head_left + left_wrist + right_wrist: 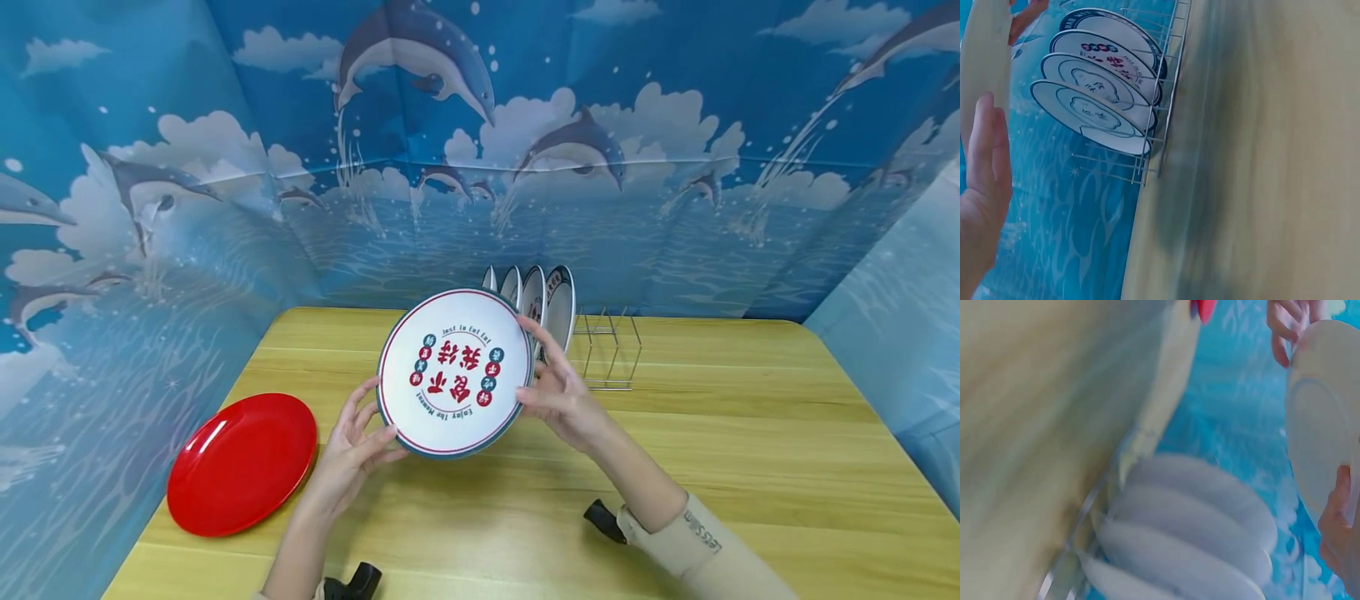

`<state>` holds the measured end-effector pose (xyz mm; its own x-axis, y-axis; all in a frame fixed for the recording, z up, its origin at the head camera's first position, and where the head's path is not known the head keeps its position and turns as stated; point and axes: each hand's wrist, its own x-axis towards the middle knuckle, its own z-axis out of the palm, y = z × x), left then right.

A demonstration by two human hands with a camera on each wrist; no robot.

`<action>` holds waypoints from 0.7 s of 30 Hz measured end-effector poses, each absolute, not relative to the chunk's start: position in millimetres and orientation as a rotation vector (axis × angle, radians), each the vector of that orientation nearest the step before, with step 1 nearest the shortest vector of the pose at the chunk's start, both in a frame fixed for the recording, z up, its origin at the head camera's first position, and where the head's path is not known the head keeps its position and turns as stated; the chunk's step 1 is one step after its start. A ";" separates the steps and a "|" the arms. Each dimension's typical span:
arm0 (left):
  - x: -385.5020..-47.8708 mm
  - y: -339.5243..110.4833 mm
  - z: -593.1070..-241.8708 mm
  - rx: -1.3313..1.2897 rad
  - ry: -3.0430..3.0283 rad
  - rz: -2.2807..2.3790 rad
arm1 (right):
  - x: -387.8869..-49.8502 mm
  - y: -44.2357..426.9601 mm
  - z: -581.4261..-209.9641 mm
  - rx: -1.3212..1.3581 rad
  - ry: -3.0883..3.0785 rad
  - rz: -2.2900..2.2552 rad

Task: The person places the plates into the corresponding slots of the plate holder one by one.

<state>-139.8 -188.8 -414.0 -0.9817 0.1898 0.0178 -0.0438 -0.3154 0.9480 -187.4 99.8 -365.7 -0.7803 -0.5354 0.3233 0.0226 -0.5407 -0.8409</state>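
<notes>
A round white plate (453, 373) with a dark teal rim and red and teal lettering is raised over the table, its printed face towards the head camera. My left hand (358, 450) pinches the lower left edge, thumb on the face and fingers behind. On the opposite edge my right hand (564, 392) grips the rim. Behind the plate, a wire dish rack (611, 386) holds several upright white plates (1091, 111) with patterned faces. The left wrist view shows the held plate nearly edge-on; the right wrist view shows its plain back.
A glossy red oval plate (243, 462) lies at the left of the wooden table (750, 433). A blue dolphin-print sheet (420, 192) hangs behind and at both sides. The rack's right-hand slots hold no plates.
</notes>
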 end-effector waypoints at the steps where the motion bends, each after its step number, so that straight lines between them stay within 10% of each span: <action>1: -142.7 -187.1 -412.7 0.191 1.745 2.435 | -188.6 103.9 -361.8 -0.812 1.274 -2.385; 21: -228.0 -162.2 -428.7 -0.002 1.843 2.432 | -210.6 200.9 -311.5 -0.920 1.081 -2.958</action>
<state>-228.0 -162.2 -428.7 -0.9959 0.0709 -0.0553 -0.0724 -0.2675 0.9608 -210.6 200.9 -311.5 -0.8339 -0.0589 0.5487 -0.3087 -0.7744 -0.5523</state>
